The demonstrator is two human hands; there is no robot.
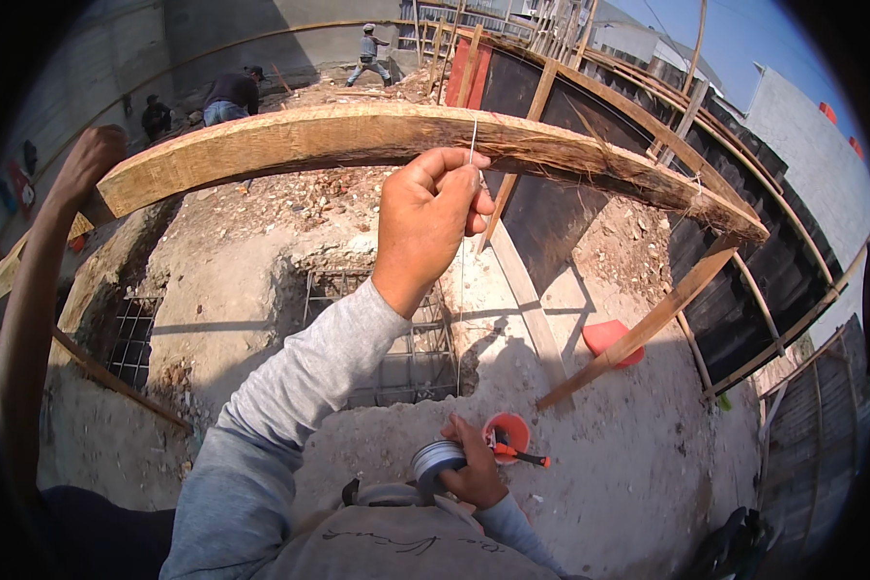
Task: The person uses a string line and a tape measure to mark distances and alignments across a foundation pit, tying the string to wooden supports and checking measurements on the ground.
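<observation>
A rough wooden beam (290,140) spans the view at chest height, with bark along its lower edge. My left hand (425,227) is raised against its near side, thumb and fingers pinched on a thin pale string (473,140). That string passes up across the beam's face, and a strand hangs below the hand. Low down near my body, my right hand (476,472) is closed around a round grey reel (437,458). Whether the strand runs all the way to the reel I cannot tell.
Another person's bare forearm (29,319) reaches the beam's left end. An orange bucket (508,425) with an orange-and-black handled tool (524,454) stands beside my right hand. A wooden brace (638,324) slants on the right. Rebar mesh (406,362) lies in a pit; several people work beyond.
</observation>
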